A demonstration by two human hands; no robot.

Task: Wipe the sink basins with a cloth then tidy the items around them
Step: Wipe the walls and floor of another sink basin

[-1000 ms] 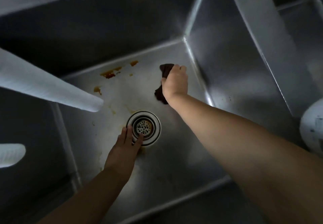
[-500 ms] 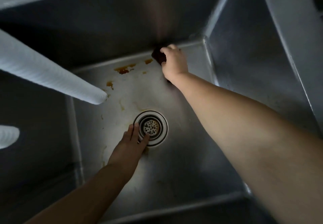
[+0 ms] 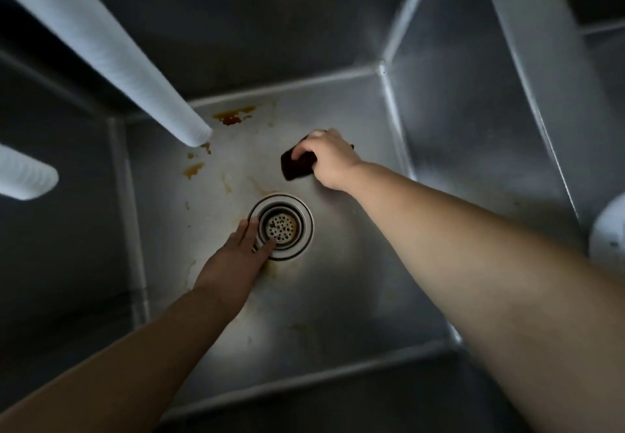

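Observation:
I look down into a deep steel sink basin [image 3: 338,304]. My right hand [image 3: 329,158] grips a dark cloth [image 3: 297,165] and presses it on the basin floor, up and right of the round drain strainer [image 3: 281,227]. My left hand [image 3: 236,260] lies flat on the floor with straight fingers touching the drain's left rim. Orange-brown stains [image 3: 231,117] mark the far left part of the floor, with smaller ones [image 3: 193,169] nearer the left wall.
A white ribbed hose [image 3: 111,57] slants down from the upper left, its end hanging over the stains. A second white hose end [image 3: 25,174] shows at the left edge. A white rounded object [image 3: 608,233] sits at the right edge, beyond the basin's right wall [image 3: 473,128].
My right hand has drawn the cloth back from the far wall's corner toward the drain. My left hand stays at the drain's rim.

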